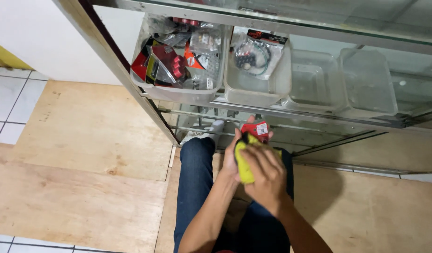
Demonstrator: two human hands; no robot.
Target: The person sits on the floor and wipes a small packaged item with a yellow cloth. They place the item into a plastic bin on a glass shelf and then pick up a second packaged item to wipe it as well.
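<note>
In the head view, the small red packet (255, 128) sits just below the glass display cabinet (319, 33), held up in front of the person's knees. The left hand (233, 157) closes around the packet from below and behind, its fingers hidden under the packet, while the right hand (267, 175) lies over the near side, its fingers curled tight on a yellow cloth (244, 161) pressed against the packet's lower face. So the packet pokes out above both hands, toward the cabinet, and the cloth lies between the right palm and the packet. The packet is flat and red with a small white label at its upper right corner and a dark patch on its left edge; most of it is covered by the cloth and hands. One packet and one cloth are in hand. On the cabinet's shelf stand four clear plastic tubs in a row: the leftmost tub (178, 91) is crammed with red and silver bagged parts, the second tub (256, 91) holds one bag with a dark ring-shaped part, and the two tubs on the right (366, 84) look bare. Below the cabinet, the person's legs in dark jeans (192, 187) rest over a plywood floor (85, 154).
</note>
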